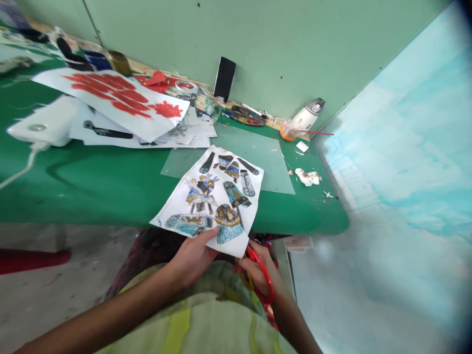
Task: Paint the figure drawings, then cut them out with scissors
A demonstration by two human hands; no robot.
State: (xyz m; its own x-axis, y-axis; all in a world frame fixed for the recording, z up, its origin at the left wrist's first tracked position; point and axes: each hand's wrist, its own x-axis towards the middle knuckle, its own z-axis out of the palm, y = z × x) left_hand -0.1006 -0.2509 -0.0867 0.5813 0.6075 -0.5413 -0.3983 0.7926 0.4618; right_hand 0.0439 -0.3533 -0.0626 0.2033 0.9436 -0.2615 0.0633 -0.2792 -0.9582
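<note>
A white sheet (188, 196) with several coloured drawings of figures and clothes extends over the front edge of the green table. My left hand (195, 255) grips its lower edge, thumb on top and fingers underneath. In my right hand (260, 268) are red-handled scissors (268, 285), at the sheet's lower right corner. A dark blade shows against the paper just right of the drawing with a round brown top and a blue lower part. How far the blades are apart is hard to see.
A translucent mat (273, 167) lies on the green table (309, 216). Papers, one with red paint (125, 96), and a white device with a cable (55, 123) lie left. Along the wall are a phone (224, 79), a palette (245, 116), an orange cup (288, 131) and a white bottle (307, 117).
</note>
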